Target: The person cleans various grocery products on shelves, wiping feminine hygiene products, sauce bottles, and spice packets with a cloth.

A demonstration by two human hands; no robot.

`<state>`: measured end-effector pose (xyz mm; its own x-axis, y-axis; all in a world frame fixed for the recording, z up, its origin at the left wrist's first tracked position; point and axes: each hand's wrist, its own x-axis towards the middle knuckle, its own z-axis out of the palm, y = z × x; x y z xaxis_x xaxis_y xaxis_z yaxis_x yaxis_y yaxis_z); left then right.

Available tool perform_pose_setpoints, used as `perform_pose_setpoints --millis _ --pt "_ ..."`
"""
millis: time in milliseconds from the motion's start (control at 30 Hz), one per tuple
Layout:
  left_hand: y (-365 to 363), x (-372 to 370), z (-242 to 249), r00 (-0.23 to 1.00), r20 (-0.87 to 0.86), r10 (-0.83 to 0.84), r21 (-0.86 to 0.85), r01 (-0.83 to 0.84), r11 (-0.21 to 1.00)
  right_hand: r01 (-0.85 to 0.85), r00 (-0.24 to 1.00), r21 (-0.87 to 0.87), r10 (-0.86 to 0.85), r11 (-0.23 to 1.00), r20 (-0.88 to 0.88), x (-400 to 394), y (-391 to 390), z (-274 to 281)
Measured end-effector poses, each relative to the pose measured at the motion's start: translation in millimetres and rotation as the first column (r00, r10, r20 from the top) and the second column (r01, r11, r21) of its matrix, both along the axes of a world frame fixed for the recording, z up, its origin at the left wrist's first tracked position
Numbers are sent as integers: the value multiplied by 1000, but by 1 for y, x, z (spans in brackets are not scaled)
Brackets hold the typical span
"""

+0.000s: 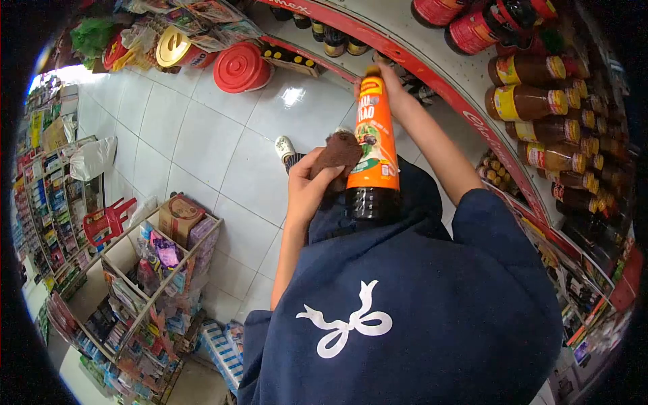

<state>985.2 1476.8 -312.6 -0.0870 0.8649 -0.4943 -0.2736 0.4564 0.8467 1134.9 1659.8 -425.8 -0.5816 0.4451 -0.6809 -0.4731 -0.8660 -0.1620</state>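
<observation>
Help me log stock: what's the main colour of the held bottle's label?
The bottle's label is mainly orange, seen best in the head view.

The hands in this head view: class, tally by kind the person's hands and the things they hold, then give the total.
Hands: 2 (left hand, right hand)
Bottles: 1 (orange-labelled bottle)
Cloths: 1 (brown cloth)
Total: 4

Rows of sauce bottles (533, 101) crowd shelves (466, 81) at right behind red brand-lettered edging (487, 135) in a grocery shop, where packaged goods (165, 251) fill a metal-framed rack (185, 264) at near left.
</observation>
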Motion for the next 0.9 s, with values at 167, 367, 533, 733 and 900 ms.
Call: perform_pose_setpoints --millis 167,367,533,733,900 --pt "-3 -9 -1 978 171 -121 173 91 981 -225 974 348 196 910 117 -27 20 85" --pt "-21 -19 25 885 329 -328 29 338 941 -258 966 638 184 726 181 -44 5 175" --pt "-22 20 35 987 -70 -142 316 157 936 -239 971 734 159 635 178 -44 -4 199" --pt "2 14 32 992 17 -124 155 120 981 -262 964 769 196 583 180 -44 -5 206" --pt "73 11 77 994 100 37 302 -66 951 -158 980 843 185 515 71 -50 -5 199"
